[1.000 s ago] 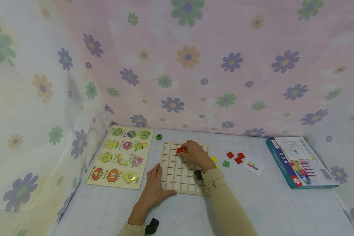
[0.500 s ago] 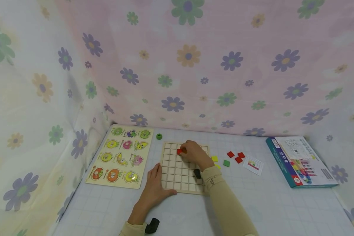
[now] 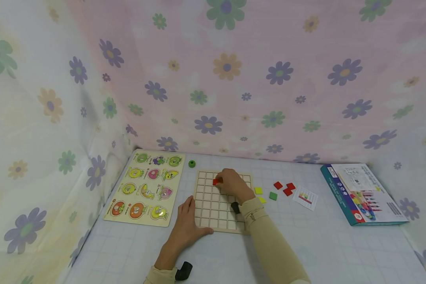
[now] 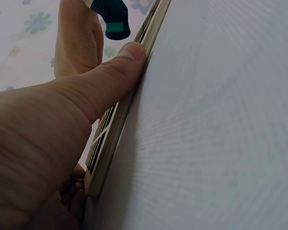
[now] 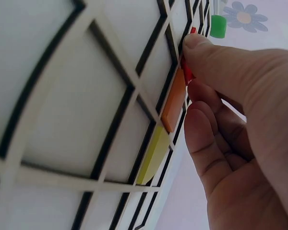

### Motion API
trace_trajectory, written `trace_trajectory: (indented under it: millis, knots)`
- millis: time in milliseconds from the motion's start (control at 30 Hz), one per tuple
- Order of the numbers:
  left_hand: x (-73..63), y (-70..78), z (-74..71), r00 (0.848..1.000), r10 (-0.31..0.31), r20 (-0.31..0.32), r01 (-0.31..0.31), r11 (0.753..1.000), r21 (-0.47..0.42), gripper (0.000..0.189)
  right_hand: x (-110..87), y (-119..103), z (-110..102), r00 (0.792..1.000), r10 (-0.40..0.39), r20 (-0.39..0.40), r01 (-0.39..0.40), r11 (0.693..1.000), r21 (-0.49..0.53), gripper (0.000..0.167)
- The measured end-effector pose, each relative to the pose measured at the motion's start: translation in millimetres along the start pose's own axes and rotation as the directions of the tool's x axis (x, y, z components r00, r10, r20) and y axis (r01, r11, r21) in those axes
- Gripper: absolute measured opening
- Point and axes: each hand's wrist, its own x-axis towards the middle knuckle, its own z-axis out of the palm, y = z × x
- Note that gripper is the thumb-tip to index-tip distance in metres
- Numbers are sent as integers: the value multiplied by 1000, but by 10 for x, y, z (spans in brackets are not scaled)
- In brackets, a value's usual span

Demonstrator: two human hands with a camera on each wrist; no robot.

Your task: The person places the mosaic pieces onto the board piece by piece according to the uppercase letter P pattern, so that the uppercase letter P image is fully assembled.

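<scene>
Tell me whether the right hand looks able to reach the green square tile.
Probably yes: the green tile lies uncovered, with nothing seen blocking it, though the right hand pinches a red tile at the grid board.

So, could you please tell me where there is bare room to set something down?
The tabletop is bare between the right sleeve, printed card and cardboard box, and in a strip behind the grid board. Yellow tiles, a green tile and red tiles crowd the space between board and card.
</scene>
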Motion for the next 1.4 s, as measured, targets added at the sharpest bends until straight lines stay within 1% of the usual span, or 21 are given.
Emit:
trace_trajectory:
  millis: [167,333,500,567,667,800,933,1067,1133,1300,1400]
  knots:
    - [-1,9,-9,1000,3,-2,-3,1000,-2,131,22,-30,12,1000,-19,5,19,1000,15,24]
    - [1,10,-9,1000,9,-7,-9,1000,-1,130,42,-55,18,999,-33,17,32,999,2,19]
    - [-3,8,-2,1000,4,-13,-4,1000,7,130,64,-57,40,999,-36,18,36,999,-11,19]
    - [-7,9,-3,1000,-5,-6,5,1000,1,131,65,-53,48,999,-36,8,36,999,0,22]
    - [-13,8,-2,1000,5,-3,-5,1000,-3,130,44,-45,41,999,-34,-25,35,999,36,27]
    - [-12,7,-8,1000,9,-4,-9,1000,2,131,-24,-39,-40,997,-29,-69,36,994,99,33]
    - [-2,15,-9,1000,-1,0,1,1000,4,131,-155,34,-145,995,-5,-100,19,991,135,36]
    - [-2,37,-7,1000,-13,6,13,1000,-6,130,-341,213,-204,985,35,-167,-12,990,138,37]
    - [-6,46,-11,1000,-12,5,12,1000,-4,130,-450,319,-225,978,73,-196,-42,987,154,38]
    - [-19,51,-28,1000,-10,-2,10,1000,1,130,-737,588,-306,946,176,-273,-129,975,182,39]
    - [-17,47,-26,1000,-12,-1,12,1000,6,130,-902,786,-339,924,213,-318,-165,971,173,39]
